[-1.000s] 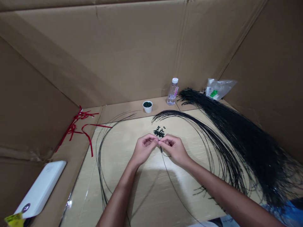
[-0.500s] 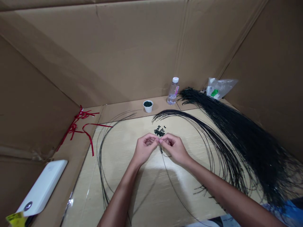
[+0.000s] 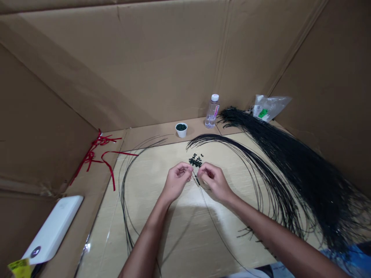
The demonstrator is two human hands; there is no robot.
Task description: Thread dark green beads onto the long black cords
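My left hand (image 3: pixel 177 180) pinches the upper end of a thin dark cord (image 3: pixel 209 213) between thumb and forefinger. Several small black beads (image 3: pixel 197 180) sit on the cord just below that pinch, and the rest of it trails down toward the table's front edge. My right hand (image 3: pixel 215 180) is a little to the right, apart from the left, with thumb and forefinger closed together. Whatever is between those fingertips is too small to make out. Right behind both hands lies a loose pile of black beads (image 3: pixel 195 160) on the pale tabletop (image 3: pixel 150 173).
A white cup (image 3: pixel 181 133) of dark green beads and a water bottle (image 3: pixel 212 112) stand at the back. Dark cords (image 3: pixel 246 154) curve on the right beside a thick black bundle (image 3: pixel 295 166); more cords (image 3: pixel 123 193) lie left. Red ribbons (image 3: pixel 108 170), a white device (image 3: pixel 55 227) and cardboard walls surround.
My hands have moved slightly apart, opening a gap between the fingertips that met before. The left keeps hold of the cord, and the beads on it now show more clearly.
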